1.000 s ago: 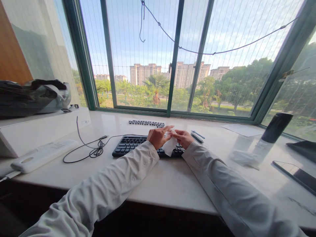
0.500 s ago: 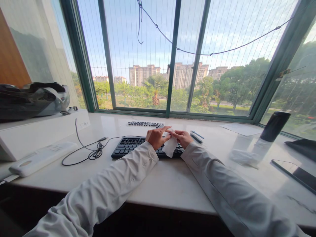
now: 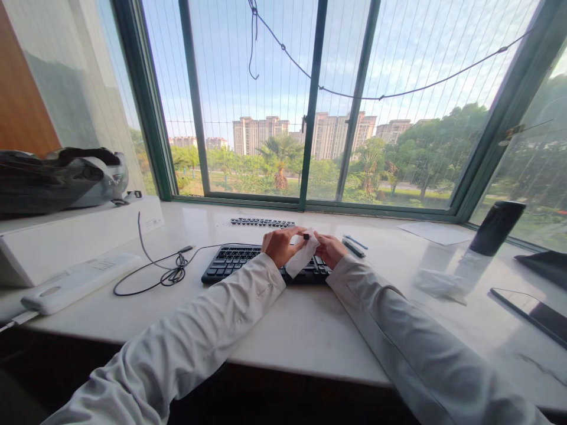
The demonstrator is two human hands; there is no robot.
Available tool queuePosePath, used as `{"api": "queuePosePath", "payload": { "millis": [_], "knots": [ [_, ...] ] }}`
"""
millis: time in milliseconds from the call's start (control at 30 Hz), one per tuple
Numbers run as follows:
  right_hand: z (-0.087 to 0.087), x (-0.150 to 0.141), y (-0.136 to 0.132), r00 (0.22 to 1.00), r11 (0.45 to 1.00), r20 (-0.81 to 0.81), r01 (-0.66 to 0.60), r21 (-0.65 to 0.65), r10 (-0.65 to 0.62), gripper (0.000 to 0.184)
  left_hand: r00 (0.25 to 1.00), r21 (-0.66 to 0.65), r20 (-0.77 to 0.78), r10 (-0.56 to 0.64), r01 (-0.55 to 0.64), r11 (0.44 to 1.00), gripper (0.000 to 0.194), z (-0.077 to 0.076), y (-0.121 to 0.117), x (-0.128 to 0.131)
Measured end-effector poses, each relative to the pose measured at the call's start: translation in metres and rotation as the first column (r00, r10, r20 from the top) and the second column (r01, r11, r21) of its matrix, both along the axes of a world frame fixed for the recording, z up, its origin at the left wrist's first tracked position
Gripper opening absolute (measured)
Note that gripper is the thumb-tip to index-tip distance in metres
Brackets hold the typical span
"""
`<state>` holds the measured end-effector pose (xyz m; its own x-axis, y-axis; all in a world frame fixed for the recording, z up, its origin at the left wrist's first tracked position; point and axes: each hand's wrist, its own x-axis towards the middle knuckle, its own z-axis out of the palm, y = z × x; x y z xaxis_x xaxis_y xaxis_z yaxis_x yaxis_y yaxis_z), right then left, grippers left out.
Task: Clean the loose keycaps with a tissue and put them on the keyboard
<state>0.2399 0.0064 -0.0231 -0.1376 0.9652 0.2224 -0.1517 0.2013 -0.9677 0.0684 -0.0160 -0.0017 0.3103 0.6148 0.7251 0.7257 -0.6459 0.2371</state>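
Observation:
My left hand (image 3: 280,245) pinches a small black keycap (image 3: 306,236) between its fingertips, above the keyboard. Close beside it on the right, my right hand (image 3: 330,249) is closed on a white tissue (image 3: 302,260), which hangs down between the two hands. Beneath them lies the black keyboard (image 3: 233,260), with part of its right side hidden by the hands, sleeves and tissue. Along its upper part, some places seem to have no caps. Several loose keycaps (image 3: 261,222) are lined up in rows on the table behind it.
Right of the hands lie slim pen-like tools (image 3: 354,245). A coiled cable (image 3: 175,273) and a white power strip (image 3: 80,283) are on the left. At the right stand a black cylinder (image 3: 497,227), a crumpled clear bag (image 3: 443,284) and a phone (image 3: 531,313).
The black keycap, covered before, now shows at my left fingertips. The tissue's hanging end has swung left, and my right hand has drawn slightly away from the left fingers.

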Motion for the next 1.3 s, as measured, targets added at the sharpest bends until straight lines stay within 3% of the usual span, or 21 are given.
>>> {"api": "queuePosePath", "payload": {
  "millis": [133,400,733,967,1167,1300],
  "knots": [
    [-0.002,0.000,-0.001,0.994,0.997,-0.094,-0.052,-0.050,0.048,0.039,1.000,-0.013,-0.015,-0.024,0.023,1.000,0.028,0.002,-0.002,-0.001],
    [0.002,-0.002,-0.006,0.986,0.993,-0.133,0.084,-0.088,-0.095,0.033,0.999,-0.019,-0.032,0.022,-0.023,1.000,0.032,0.001,-0.002,-0.002],
    [0.009,-0.004,-0.008,0.987,0.987,-0.123,0.092,-0.132,-0.108,0.024,0.998,-0.032,0.028,0.056,-0.055,0.998,0.034,0.002,-0.004,0.001],
    [0.009,-0.003,-0.009,0.959,0.977,-0.243,0.099,-0.188,-0.144,0.012,0.998,-0.011,0.016,0.054,-0.054,0.998,0.036,-0.001,0.000,0.000],
    [0.007,-0.003,-0.009,0.984,0.988,-0.178,-0.020,-0.152,-0.007,0.030,0.992,-0.041,-0.065,0.108,-0.110,0.993,0.039,-0.001,-0.002,0.000],
    [0.003,-0.002,-0.005,0.982,0.993,-0.185,0.005,-0.121,-0.027,0.037,0.991,-0.046,-0.060,0.117,-0.120,0.992,0.041,0.000,-0.003,0.000]
  ]
}}
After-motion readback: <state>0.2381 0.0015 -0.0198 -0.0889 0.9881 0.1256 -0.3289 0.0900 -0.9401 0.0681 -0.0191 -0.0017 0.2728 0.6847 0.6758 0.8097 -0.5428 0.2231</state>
